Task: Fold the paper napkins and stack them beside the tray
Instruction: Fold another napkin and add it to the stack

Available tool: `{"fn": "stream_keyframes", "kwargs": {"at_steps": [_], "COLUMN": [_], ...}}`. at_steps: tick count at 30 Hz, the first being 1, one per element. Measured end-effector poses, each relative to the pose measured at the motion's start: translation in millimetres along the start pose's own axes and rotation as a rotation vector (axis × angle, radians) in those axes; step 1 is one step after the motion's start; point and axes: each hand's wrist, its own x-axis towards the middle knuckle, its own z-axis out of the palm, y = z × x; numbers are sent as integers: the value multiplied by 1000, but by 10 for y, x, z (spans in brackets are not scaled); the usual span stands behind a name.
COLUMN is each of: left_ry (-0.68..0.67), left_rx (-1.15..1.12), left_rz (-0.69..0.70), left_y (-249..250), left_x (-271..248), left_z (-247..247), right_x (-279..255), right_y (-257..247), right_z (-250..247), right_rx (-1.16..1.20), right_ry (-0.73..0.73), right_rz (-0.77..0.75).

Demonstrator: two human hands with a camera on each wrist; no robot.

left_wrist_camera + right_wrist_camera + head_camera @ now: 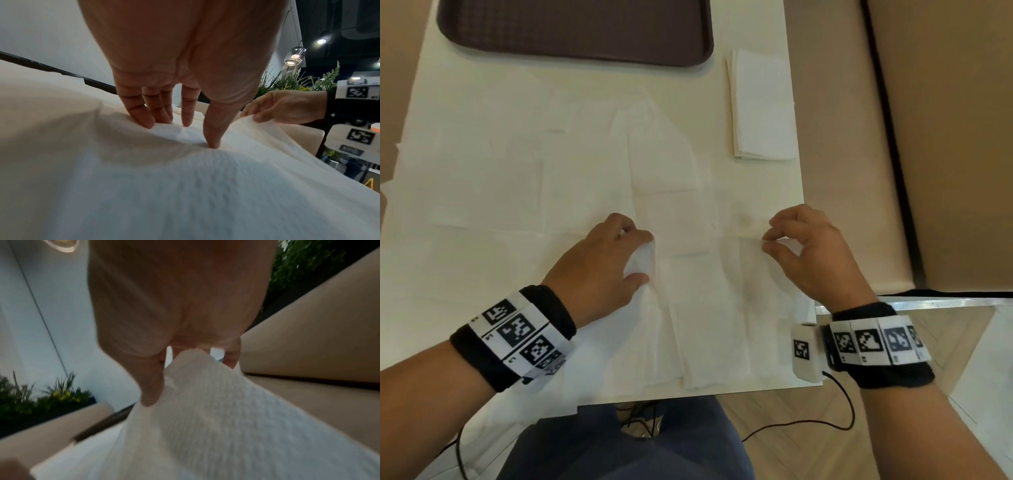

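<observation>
Lying across the near half of one white table (756, 192): a spread of unfolded paper napkins (524, 192), overlapping so that their number cannot be told. One napkin (709, 308) is in hand at the near edge. Left hand (606, 263), one: thumb and fingers curled, bunching the napkin's left side against the table. Right hand (811, 250), one: thumb and fingertips pinching the napkin's right edge, lifted off the table. One stack of folded napkins (762, 106) at the far right, just beside one dark brown tray (575, 31); the sheets in the stack are too thin to count. Two marker-patterned wristbands (517, 335).
</observation>
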Motion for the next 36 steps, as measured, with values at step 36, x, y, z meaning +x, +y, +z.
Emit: {"fn": "stream_keyframes", "kwargs": {"at_steps": [36], "left_ry": [99], "left_rx": [-629], "left_rz": [314], "left_y": [994], "left_x": [637], "left_z": [-848], "right_x": [210], "right_y": [-422], "right_z": [-595], "right_rx": [736], "right_ry": [225], "right_rz": [242]}}
